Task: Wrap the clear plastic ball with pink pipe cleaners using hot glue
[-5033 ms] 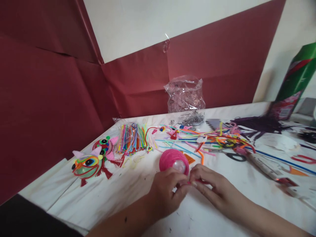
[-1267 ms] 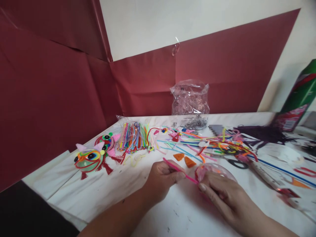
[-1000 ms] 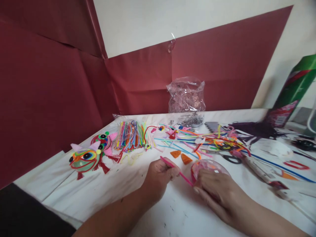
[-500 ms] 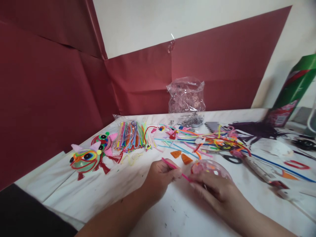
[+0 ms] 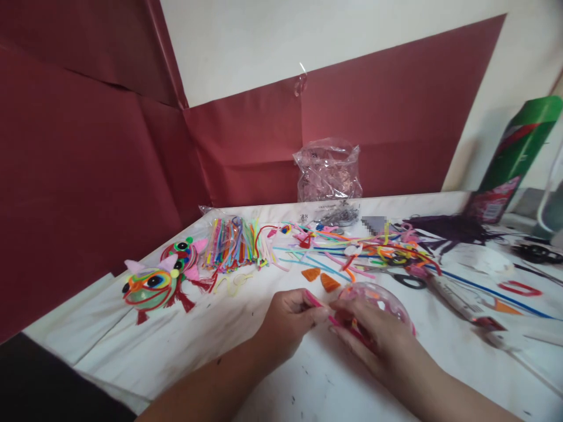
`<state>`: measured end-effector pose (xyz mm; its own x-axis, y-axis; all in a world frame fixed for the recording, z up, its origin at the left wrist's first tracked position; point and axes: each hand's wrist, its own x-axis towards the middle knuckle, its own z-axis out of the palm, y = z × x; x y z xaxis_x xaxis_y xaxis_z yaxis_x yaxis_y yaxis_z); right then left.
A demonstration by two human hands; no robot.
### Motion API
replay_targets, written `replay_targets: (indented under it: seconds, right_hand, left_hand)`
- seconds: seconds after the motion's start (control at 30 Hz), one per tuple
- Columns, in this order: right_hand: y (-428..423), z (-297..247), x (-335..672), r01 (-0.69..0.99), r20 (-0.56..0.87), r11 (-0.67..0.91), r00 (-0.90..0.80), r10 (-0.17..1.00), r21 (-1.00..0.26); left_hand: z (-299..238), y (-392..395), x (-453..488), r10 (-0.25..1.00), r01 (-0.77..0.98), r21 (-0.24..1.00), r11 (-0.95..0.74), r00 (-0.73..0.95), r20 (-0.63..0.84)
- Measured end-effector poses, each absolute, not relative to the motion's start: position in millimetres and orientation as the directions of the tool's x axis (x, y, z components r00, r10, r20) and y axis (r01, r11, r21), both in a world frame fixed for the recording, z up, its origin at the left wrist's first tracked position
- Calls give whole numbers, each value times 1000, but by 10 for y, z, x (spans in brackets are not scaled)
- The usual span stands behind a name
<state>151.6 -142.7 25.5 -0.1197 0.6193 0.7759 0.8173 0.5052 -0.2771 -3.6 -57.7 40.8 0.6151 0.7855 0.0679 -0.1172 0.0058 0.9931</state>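
A bright pink pipe cleaner (image 5: 312,298) runs between my two hands over the front of the table. My left hand (image 5: 288,322) is closed, pinching it between thumb and fingers. Closed on the same strip is my right hand (image 5: 373,331), its fingertips very near the left ones. Behind the right hand sits a clear, rounded plastic piece (image 5: 391,302) with pink on it, partly covered by the fingers. Two orange fuzzy pieces, one of them a triangle (image 5: 329,282), lie just beyond my hands.
On the left stand two decorated animal heads (image 5: 152,287) with red tassels. A bundle of coloured pipe cleaners (image 5: 237,243) lies behind. To the right are scissors (image 5: 409,281), a glue gun (image 5: 460,302) and loose pipe cleaners. A clear bag (image 5: 329,173) stands at the back.
My hands have come closer together along the pink pipe cleaner, and the right fingers have moved left. The view has shifted slightly.
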Motion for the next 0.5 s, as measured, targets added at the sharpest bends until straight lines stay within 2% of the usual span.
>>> replay_targets:
  seconds: [0.2,0.27,0.37,0.5]
  right_hand:
    - [-1436,379,1494,719,645,484,-66,762,-499]
    - [-1443,374,1496,711,615,472,-72,785,-520]
    - [-1443,322,1507,756,631,480,-116,767,-445]
    - [-1455,360,1535,836,658,513,-275,701,-197]
  left_hand:
    - [400,-536,-23,852,-210,977,-40,503,143]
    - [414,-530,-45,839,-193,978,-72,519,164]
    - [425,-558,-71,800,-146,975,-169,557,222]
    - [400,-569,-97,771,-75,946,-317,560,303]
